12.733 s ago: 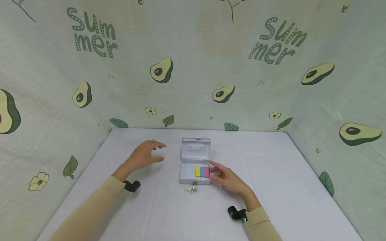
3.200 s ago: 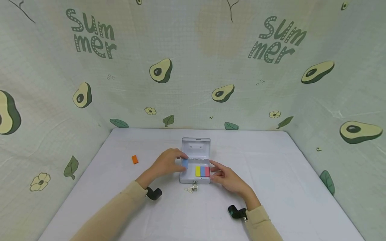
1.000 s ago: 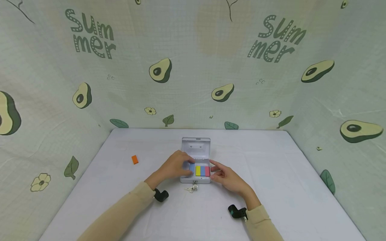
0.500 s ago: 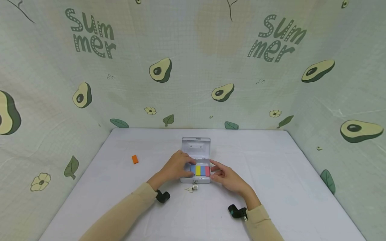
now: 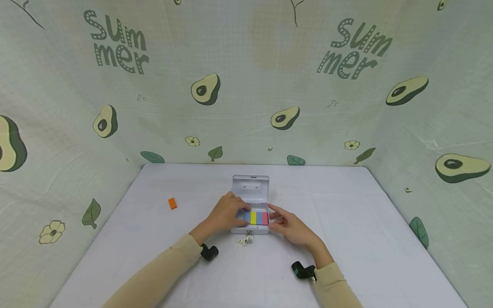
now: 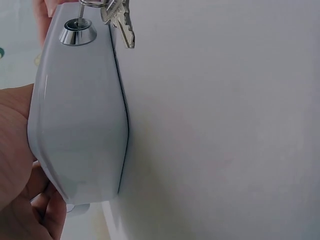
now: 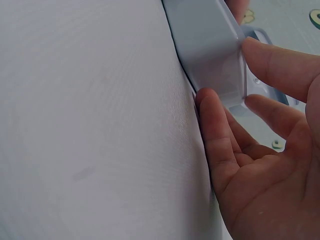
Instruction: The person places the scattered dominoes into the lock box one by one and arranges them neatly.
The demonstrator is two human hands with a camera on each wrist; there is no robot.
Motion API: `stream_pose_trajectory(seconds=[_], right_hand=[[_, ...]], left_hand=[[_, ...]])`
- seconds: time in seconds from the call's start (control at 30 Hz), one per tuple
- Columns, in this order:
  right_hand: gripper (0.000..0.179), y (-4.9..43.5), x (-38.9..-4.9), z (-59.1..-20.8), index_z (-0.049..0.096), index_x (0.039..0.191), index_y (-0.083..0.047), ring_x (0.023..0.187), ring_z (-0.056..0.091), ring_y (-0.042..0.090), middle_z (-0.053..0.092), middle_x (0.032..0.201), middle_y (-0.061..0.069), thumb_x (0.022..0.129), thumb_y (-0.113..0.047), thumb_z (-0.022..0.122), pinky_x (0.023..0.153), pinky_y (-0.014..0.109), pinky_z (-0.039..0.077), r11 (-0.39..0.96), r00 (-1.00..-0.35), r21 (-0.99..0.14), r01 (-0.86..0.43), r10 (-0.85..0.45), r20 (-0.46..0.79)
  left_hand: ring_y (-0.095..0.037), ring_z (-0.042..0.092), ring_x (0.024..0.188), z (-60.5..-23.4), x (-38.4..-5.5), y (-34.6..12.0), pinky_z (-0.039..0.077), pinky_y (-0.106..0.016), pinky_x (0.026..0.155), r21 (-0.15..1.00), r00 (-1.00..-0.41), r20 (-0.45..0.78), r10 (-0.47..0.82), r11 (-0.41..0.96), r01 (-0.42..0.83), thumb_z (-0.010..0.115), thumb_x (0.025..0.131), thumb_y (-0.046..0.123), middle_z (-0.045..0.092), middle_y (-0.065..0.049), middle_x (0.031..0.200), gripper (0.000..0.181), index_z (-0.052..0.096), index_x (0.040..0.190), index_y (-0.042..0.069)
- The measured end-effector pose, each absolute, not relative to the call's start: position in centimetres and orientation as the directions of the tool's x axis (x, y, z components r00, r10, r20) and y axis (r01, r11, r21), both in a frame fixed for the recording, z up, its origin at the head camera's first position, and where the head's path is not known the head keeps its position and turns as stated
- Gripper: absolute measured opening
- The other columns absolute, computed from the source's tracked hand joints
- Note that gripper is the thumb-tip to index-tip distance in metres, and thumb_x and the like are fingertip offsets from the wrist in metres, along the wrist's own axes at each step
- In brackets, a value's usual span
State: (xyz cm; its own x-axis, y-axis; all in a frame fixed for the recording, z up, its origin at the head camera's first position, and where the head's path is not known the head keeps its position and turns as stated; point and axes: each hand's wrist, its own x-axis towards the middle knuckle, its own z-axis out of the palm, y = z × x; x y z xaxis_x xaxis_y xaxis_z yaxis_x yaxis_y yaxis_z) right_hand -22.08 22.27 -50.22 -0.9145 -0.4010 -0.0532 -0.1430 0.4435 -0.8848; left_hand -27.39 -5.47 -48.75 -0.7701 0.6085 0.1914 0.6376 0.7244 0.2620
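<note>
A small grey metal cash box (image 5: pixel 239 231) stands on the table, its lid (image 5: pixel 250 184) raised at the back. Inside, yellow (image 5: pixel 253 218), blue (image 5: pixel 259 218) and pink (image 5: pixel 265 218) flat blocks lie in a row at the right. My left hand (image 5: pixel 225 214) reaches over the box's left side. Its thumb and fingers pinch another blue block (image 5: pixel 247 217) right beside the yellow one, partly covering it. Against the right wall rests my right hand (image 5: pixel 294 231); in the right wrist view, thumb and index tips meet the rim (image 7: pixel 245 70) and another fingertip touches low on the wall.
Keys (image 5: pixel 244 242) hang from the lock on the box's front. Off to the left lies an orange block (image 5: pixel 172 203) on the white tablecloth (image 5: pixel 339 205). A cloth backdrop (image 5: pixel 246 51) printed with avocados encloses the table's back and sides.
My left hand, empty at first, has brought a blue block into the box and slid it right to the yellow one. The orange block has come into sight. The right hand has stayed put.
</note>
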Motion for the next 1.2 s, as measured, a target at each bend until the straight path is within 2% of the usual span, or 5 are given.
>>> stream_pose_trajectory(seconds=[0.43, 1.2], right_hand=[[0.068, 22.32, -22.06, -50.23, 0.041, 0.164, -0.012, 0.115, 0.067, 0.023, 0.062, 0.142, 0.016, 0.104, -0.024, 0.071, 0.092, 0.029, 0.052, 0.436, -0.912, -0.886, -0.159, -0.409, -0.038], [0.067, 22.28, -22.10, -50.21, 0.042, 0.163, -0.012, 0.113, 0.066, 0.022, 0.062, 0.142, 0.016, 0.104, -0.024, 0.071, 0.094, 0.032, 0.052, 0.438, -0.913, -0.887, -0.147, -0.404, -0.048]], left_hand=[[-0.016, 0.049, 0.098, -48.57, -27.08, -5.11, 0.043, -0.035, 0.086, 0.224, -0.779, 0.182, 0.600, 0.747, 0.627, 0.092, 0.083, 0.040, 0.077, 0.007, 0.111, 0.037, 0.082, 0.114, 0.024], [-0.015, 0.048, 0.098, -48.50, -26.82, -4.99, 0.042, -0.035, 0.085, 0.214, -0.786, 0.182, 0.591, 0.756, 0.619, 0.093, 0.082, 0.039, 0.077, 0.007, 0.114, 0.037, 0.082, 0.114, 0.025]])
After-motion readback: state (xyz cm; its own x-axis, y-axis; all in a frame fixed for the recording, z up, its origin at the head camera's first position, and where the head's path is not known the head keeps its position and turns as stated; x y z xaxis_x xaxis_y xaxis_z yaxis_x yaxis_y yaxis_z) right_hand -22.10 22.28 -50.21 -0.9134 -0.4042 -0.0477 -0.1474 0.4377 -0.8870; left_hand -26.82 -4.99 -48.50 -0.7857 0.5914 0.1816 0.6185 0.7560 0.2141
